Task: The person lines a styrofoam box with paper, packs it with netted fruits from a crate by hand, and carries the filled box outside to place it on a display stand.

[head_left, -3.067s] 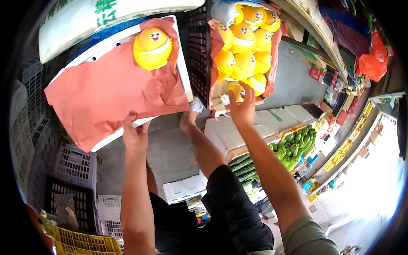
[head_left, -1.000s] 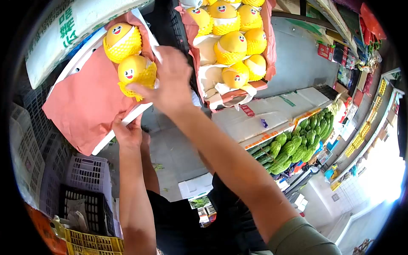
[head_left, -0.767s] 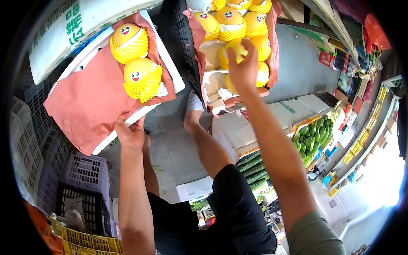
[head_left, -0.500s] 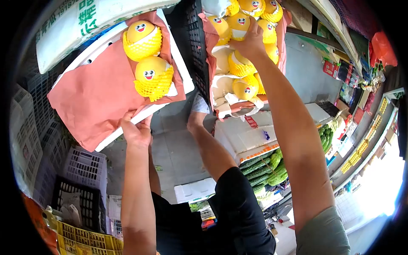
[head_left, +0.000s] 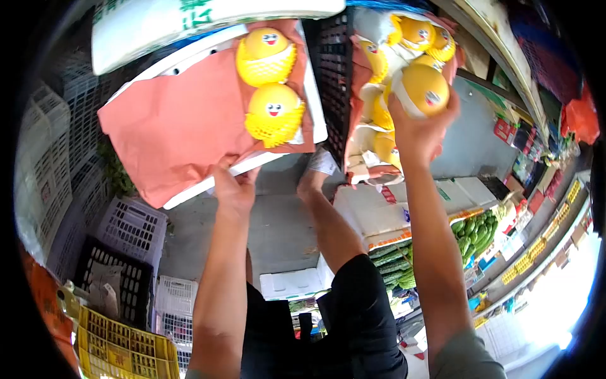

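Observation:
In my right hand (head_left: 420, 129) is a round yellow fruit (head_left: 424, 88) with a smiley sticker and a pale band, lifted above a dark crate (head_left: 332, 82). Inside that crate lie several similar fruits in yellow foam nets, such as this one (head_left: 416, 33), on reddish paper. My left hand (head_left: 235, 183) grips the near edge of a white foam box (head_left: 319, 120), thumb on top. Reddish paper (head_left: 183, 120) lines the box. Two netted yellow fruits, an upper one (head_left: 265, 47) and a lower one (head_left: 275, 107), sit at its right side with their stickers facing up.
A white box with green lettering (head_left: 214, 25) lies behind the foam box. Plastic crates, including a yellow one (head_left: 126, 347) and a black one (head_left: 113, 278), stack on the left. Green vegetables (head_left: 473, 234) lie on the right. My leg (head_left: 334, 227) stands between the boxes.
My right hand has lifted a yellow fruit up out of the crate. My left hand still grips the foam box. The camera view has shifted, so both boxes appear farther right.

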Demonstrator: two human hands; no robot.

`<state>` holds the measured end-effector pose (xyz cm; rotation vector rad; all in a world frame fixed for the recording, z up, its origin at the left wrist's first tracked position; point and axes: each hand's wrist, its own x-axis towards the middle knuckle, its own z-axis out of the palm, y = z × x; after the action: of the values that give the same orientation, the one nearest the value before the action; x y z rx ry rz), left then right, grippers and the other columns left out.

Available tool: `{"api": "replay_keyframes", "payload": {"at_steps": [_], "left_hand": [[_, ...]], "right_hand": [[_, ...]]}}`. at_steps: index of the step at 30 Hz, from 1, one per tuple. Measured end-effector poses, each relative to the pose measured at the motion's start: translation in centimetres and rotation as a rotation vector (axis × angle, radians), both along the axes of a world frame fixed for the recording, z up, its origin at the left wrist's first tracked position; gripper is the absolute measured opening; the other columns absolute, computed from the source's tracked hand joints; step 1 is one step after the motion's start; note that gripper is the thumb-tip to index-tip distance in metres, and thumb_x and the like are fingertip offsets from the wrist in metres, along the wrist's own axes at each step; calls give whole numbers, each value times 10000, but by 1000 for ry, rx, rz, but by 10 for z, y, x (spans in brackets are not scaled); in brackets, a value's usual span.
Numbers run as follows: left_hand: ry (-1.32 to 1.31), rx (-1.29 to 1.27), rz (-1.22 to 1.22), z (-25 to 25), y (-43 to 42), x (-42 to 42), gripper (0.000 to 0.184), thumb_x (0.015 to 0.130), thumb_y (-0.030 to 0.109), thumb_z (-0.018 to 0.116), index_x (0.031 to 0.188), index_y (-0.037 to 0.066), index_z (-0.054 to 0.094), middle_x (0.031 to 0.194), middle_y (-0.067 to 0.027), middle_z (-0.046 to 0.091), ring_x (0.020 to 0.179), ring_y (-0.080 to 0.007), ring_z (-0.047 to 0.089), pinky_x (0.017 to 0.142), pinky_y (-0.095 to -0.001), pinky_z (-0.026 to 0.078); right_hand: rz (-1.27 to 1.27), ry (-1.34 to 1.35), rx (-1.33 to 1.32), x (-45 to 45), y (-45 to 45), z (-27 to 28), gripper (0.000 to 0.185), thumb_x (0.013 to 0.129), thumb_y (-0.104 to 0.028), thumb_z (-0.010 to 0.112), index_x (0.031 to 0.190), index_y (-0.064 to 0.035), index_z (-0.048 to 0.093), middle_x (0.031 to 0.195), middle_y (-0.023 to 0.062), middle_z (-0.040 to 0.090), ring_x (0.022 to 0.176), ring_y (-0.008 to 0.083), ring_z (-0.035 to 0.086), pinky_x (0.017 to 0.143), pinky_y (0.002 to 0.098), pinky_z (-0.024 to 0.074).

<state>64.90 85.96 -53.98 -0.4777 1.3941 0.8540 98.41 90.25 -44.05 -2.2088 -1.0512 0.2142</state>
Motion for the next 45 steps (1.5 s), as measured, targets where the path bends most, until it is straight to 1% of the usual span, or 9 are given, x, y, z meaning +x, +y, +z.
{"api": "replay_keyframes", "payload": {"at_steps": [7, 16, 22, 27, 30, 33, 38, 41, 45], "left_hand": [[24, -89, 38, 25, 17, 12, 136, 930, 118, 508, 964, 56, 624, 1002, -91, 708, 962, -236, 700, 903, -399, 597], [-165, 170, 23, -19, -14, -9, 149, 944, 151, 547, 993, 57, 652, 945, -41, 703, 857, -191, 699, 749, -328, 599], [-124, 111, -37, -17, -9, -10, 182, 949, 148, 535, 1037, 51, 661, 964, -49, 704, 885, -174, 695, 763, -296, 592], [-32, -21, -34, -7, 1, -6, 168, 935, 134, 527, 996, 33, 647, 990, -74, 704, 898, -210, 707, 802, -354, 616], [53, -13, -68, 2, 9, 1, 182, 934, 143, 504, 961, 7, 623, 1017, -141, 711, 980, -294, 722, 951, -475, 616], [36, 2, -52, 3, 9, 0, 193, 953, 118, 491, 974, -34, 607, 1023, -187, 703, 1026, -340, 711, 1017, -514, 583], [26, -8, -39, 4, 8, -1, 180, 956, 128, 499, 956, -18, 605, 1017, -185, 719, 1008, -339, 723, 994, -501, 598], [39, -22, -33, 7, 8, 0, 181, 957, 136, 512, 950, -17, 608, 1007, -181, 723, 1001, -337, 726, 986, -493, 603], [38, 14, -58, 6, 7, 0, 151, 928, 138, 523, 914, 11, 604, 975, -137, 705, 944, -288, 721, 934, -449, 627]], "right_hand": [[374, 546, 142, -156, 21, 20, 981, 719, -192, 916, 1439, 5, 280, 1338, 182, 438, 1245, 264, 527, 1029, 420, 490], [326, 129, -51, -265, 108, -67, 1003, 703, -187, 897, 1471, -5, 278, 1307, 269, 403, 1248, 446, 411, 1055, 474, 433], [508, -316, -503, -241, 105, -68, 1092, 810, -697, 679, 1517, 62, 338, 1597, 216, 294, 1547, 437, 120, 1193, 686, 105], [518, -240, -349, -208, 109, -67, 1105, 768, -709, 713, 1515, 20, 353, 1586, 211, 312, 1542, 408, 142, 1218, 663, 68], [577, 0, 16, -159, 105, -39, 778, 777, -538, 800, 1332, -41, 575, 1365, 141, 554, 1393, 347, 403, 1162, 608, 196], [467, -83, 233, -58, 89, -34, 294, 841, -139, 791, 1094, -40, 679, 995, 150, 694, 946, 362, 657, 841, 424, 505], [264, -391, -259, 125, 74, -70, 727, 752, -280, 838, 1330, 16, 511, 1255, 246, 577, 1215, 416, 525, 1035, 521, 431], [445, -631, -624, 185, 100, -99, 1069, 722, -578, 793, 1500, 34, 388, 1474, 264, 473, 1389, 380, 432, 1160, 489, 313], [374, -523, -531, 179, 117, -126, 1222, 668, -680, 793, 1545, 31, 325, 1564, 281, 353, 1459, 372, 357, 1206, 461, 261]]}}
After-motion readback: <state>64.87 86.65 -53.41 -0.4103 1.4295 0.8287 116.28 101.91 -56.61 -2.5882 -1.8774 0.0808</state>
